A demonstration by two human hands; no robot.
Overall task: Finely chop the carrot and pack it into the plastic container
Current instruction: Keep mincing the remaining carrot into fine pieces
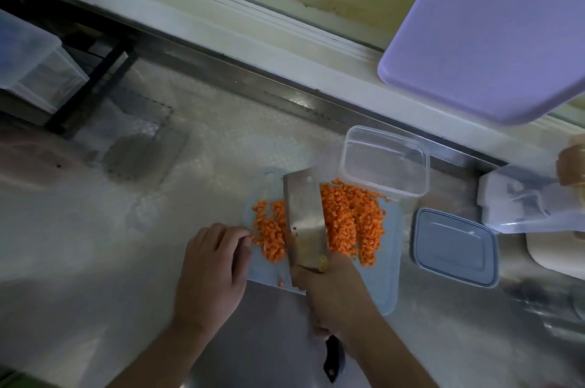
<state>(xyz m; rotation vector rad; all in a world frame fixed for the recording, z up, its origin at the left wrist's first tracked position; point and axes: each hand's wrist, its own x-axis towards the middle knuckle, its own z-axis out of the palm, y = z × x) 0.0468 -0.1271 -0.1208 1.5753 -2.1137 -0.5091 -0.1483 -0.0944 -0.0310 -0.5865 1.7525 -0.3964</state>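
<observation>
Finely chopped carrot lies in a wide orange pile on a pale blue cutting board. A steel cleaver stands on the pile, splitting it into a small left part and a larger right part. My right hand grips the cleaver's dark handle at the board's near edge. My left hand rests at the board's left edge with curled fingers, its fingertips touching the carrot bits. A clear plastic container stands empty just beyond the board's far right corner.
The container's grey-blue lid lies right of the board. A lilac board leans at the upper right. More plastic boxes sit at the far right, a clear drawer unit at the far left. One carrot bit lies near the board's front edge.
</observation>
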